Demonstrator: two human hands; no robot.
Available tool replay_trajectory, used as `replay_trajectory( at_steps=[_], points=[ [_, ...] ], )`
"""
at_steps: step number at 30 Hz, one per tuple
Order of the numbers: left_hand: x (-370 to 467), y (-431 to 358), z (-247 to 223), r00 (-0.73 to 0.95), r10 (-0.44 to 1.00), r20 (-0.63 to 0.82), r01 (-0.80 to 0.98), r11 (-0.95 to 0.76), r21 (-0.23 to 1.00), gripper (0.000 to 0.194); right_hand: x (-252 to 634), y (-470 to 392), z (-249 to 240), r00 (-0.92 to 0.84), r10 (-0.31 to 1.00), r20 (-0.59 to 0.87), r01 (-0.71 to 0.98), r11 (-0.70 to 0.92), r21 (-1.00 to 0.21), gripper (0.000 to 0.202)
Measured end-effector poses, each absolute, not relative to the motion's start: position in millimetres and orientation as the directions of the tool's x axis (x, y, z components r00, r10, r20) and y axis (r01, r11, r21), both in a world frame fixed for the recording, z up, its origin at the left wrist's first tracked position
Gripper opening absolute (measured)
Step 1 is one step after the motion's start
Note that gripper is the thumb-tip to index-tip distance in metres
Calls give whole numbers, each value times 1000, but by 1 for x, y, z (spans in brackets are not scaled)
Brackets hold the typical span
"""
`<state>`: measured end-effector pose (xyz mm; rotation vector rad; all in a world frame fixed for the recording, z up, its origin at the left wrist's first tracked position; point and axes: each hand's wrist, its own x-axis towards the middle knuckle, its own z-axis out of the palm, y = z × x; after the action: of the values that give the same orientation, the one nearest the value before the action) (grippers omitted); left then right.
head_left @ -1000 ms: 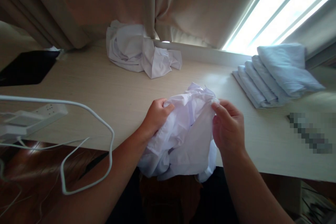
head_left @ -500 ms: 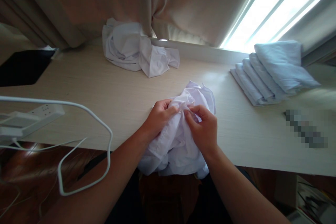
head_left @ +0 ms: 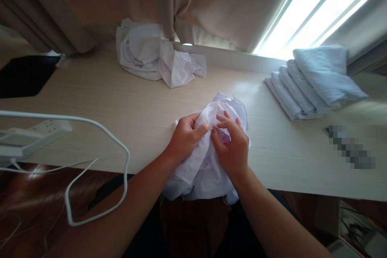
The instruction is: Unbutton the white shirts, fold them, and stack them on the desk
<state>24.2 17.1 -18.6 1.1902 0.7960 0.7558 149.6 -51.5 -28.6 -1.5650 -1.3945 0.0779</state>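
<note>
A crumpled white shirt (head_left: 199, 169) with small buttons lies bunched at the table's front edge, its lower folds hanging over. My left hand (head_left: 189, 135) grips the cloth from the left, thumb on top beside a small button (head_left: 209, 127). On the other side of that button, my right hand (head_left: 232, 141) pinches the fabric near the thumb, while its other fingers are raised and slightly spread. The fingertips partly hide the cloth between both hands.
Another crumpled white garment (head_left: 142, 50) lies by the curtain. Folded white garments (head_left: 320, 76) are stacked at right, behind a pixelated item (head_left: 350, 147). At left are a power strip (head_left: 45, 131), a looping white cable (head_left: 125, 173) and a black flat item (head_left: 27, 74).
My right hand's fingers have lifted and spread from the cloth, its thumb staying by the button. The left thumb has shifted slightly right, and the button shows more clearly.
</note>
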Motion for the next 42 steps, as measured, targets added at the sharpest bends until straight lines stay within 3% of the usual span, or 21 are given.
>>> replay_trajectory(
  at_steps=[6,25,42],
  points=[
    [23,20,-21,493,862,-121,-66,176,982,17,152,-51,-28,344,817,462,613,177,-770,11],
    [22,24,-24,453,888,-78,-15,96,995,17,160,-50,-24,311,882,353,577,120,-808,18],
    [21,23,-23,510,853,-113,-50,160,986,25,176,-42,-32,300,936,183,315,84,-945,12]
  ],
)
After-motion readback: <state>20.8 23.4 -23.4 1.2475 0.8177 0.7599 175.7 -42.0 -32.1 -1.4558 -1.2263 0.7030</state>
